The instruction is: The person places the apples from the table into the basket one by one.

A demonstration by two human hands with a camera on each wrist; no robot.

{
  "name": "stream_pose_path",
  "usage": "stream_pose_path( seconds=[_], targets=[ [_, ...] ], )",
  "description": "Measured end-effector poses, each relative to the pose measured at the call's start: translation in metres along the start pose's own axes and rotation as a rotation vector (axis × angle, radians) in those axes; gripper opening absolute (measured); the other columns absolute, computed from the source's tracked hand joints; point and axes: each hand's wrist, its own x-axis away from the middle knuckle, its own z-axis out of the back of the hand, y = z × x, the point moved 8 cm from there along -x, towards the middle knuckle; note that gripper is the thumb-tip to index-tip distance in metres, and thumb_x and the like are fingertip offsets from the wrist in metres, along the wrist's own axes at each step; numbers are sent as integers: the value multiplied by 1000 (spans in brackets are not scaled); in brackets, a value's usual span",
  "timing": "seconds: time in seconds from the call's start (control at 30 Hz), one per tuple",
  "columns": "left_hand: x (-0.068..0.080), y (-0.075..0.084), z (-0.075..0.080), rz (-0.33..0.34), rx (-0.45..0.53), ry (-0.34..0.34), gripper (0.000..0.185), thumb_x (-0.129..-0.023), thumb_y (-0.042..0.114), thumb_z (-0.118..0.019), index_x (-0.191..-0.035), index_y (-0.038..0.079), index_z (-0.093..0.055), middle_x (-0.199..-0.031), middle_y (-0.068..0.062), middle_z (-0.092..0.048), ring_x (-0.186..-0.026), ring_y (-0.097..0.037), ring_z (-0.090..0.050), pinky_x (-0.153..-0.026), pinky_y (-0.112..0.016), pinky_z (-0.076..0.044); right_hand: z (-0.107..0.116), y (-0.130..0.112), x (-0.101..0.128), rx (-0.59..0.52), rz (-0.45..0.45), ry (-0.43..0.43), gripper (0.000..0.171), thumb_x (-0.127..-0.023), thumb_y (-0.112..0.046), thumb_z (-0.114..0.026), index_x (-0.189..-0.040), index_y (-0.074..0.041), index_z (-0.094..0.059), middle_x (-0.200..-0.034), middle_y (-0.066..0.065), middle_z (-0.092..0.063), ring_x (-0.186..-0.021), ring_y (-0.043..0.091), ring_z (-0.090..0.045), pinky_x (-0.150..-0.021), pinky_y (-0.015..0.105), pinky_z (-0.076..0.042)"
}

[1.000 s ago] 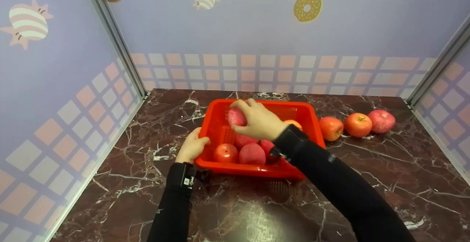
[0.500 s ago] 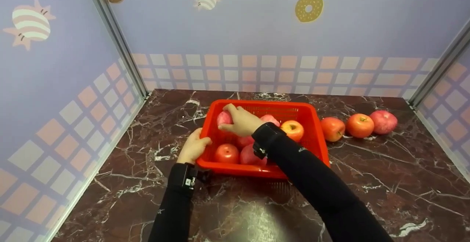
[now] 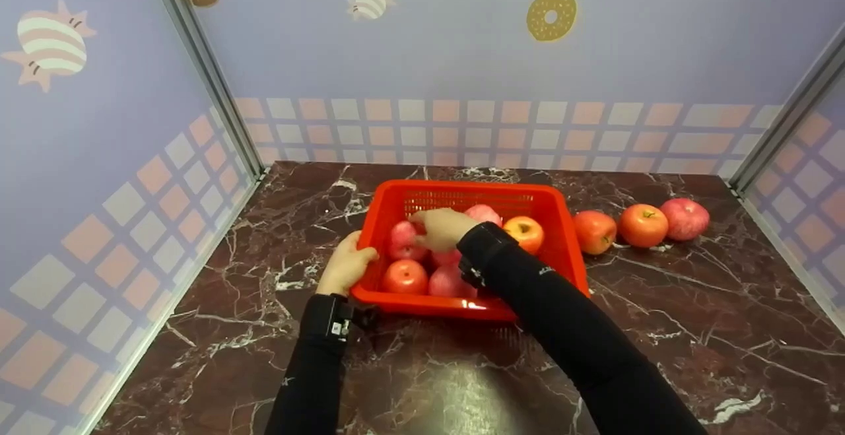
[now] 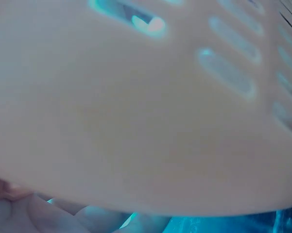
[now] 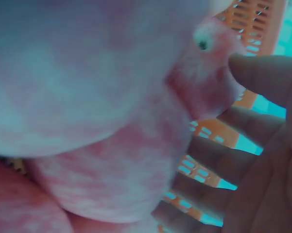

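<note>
A red plastic basket (image 3: 469, 187) with slotted walls stands on the table, holding several apples. My left hand (image 3: 346, 265) grips its left rim, thumb over the edge; in the left wrist view the basket wall (image 4: 136, 121) fills most of the picture, with fingers below. Inside the basket, my right hand (image 3: 445, 227) is beside a pink-red apple (image 3: 403, 242) at the left, its fingers extended. In the right wrist view the thumb and fingers are spread around that apple (image 5: 209, 73), near or touching it. A red apple (image 3: 405, 278) and a yellow-red apple (image 3: 525, 234) lie nearby.
Right of the basket, three fruits stand in a row on the dark marbled table (image 3: 660, 309): an orange-red apple (image 3: 595, 232), another apple (image 3: 643, 226) and a pink-red one (image 3: 684, 219). Patterned wall panels (image 3: 422, 45) enclose the back and sides.
My right hand carried the pink-red apple leftward, then lowered it into the basket's left side, where the fingers have loosened from it. The left hand has stayed on the rim.
</note>
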Motion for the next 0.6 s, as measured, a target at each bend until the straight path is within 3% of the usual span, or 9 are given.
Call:
stream_pose_path(
  seconds=[0.37, 0.6],
  targets=[
    [0, 0, 0, 4, -3, -7, 42, -83, -1, -52, -124, -5, -56, -115, -23, -62, -95, -26, -63, -80, -32, -53, 7, 20, 1, -99, -17, 52, 60, -101, -32, -62, -154, -10, -45, -150, 16, -57, -140, 33, -52, -120, 45, -38],
    [0, 0, 0, -15, 2, -6, 39, -83, -1, -52, -121, -6, -56, -111, -22, -63, -91, -24, -63, -77, -30, -52, 14, 24, 7, -95, -20, 64, 59, -100, -32, -61, -152, -9, -46, -148, 16, -58, -139, 33, -54, -118, 47, -41]
  ],
)
